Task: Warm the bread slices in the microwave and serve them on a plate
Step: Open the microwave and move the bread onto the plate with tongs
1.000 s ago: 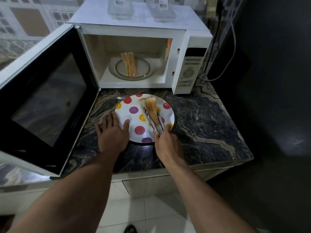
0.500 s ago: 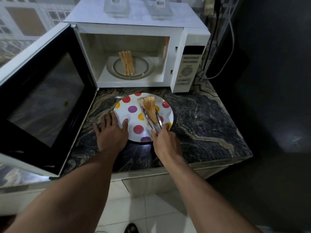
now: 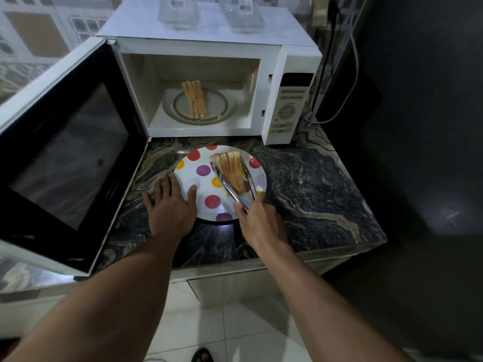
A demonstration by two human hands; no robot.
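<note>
at the near edge of the plate (image 3: 206,184), the right hand (image 3: 257,218) has its fingers curled round the handles of metal tongs (image 3: 230,189), thumb and fingers pinching them together. the two arms of the tongs run away from the hand and stand one on each side of the bread slices (image 3: 230,169), close against them. whether they squeeze the bread or merely flank it i cannot tell. at the plate's left edge the left hand (image 3: 170,207) lies flat, fingers spread on the counter (image 3: 313,192) and the thumb laid on the rim, steadying it.

the bread slices sit on the far right part of the plate, a bundle of several standing on edge and leaning together, pale in the crumb with tan crusts. they look light and soft, easy to dent and apt to fan apart, so i judge that a gentle squeeze across the broad outer faces, low and near the middle, suits best. beyond the plate, the microwave (image 3: 198,56) stands with its door (image 3: 65,152) swung wide, and a second bundle (image 3: 194,99) lies on the turntable (image 3: 222,108), not yet brought over.
</note>
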